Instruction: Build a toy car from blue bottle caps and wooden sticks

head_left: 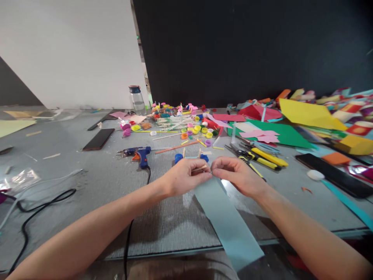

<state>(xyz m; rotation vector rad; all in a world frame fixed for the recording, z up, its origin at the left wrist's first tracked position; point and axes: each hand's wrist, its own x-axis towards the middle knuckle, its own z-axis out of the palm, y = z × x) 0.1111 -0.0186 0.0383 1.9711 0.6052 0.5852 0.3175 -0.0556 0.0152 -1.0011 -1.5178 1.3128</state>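
Note:
A long pale-blue paper strip (229, 225) hangs from my fingertips and slants down past the table's front edge. My left hand (185, 177) is closed in a pinch at the strip's upper end, and a short wooden stick (199, 168) shows between its thumb and fingers. Thumb and fingers of my right hand (240, 175) are pressed together on the same end of the strip. The fingertips of both hands nearly meet and hide the strip's top edge. Just beyond them sit blue bottle caps (178, 157) with upright wooden sticks (184, 152).
A blue glue gun (141, 154) lies at left, its black cord running off the front edge. Yellow-handled pliers (265, 157) and a black phone (335, 175) lie at right. Colored caps (197, 128), a green sheet (279, 133) and a water bottle (136, 99) are farther back.

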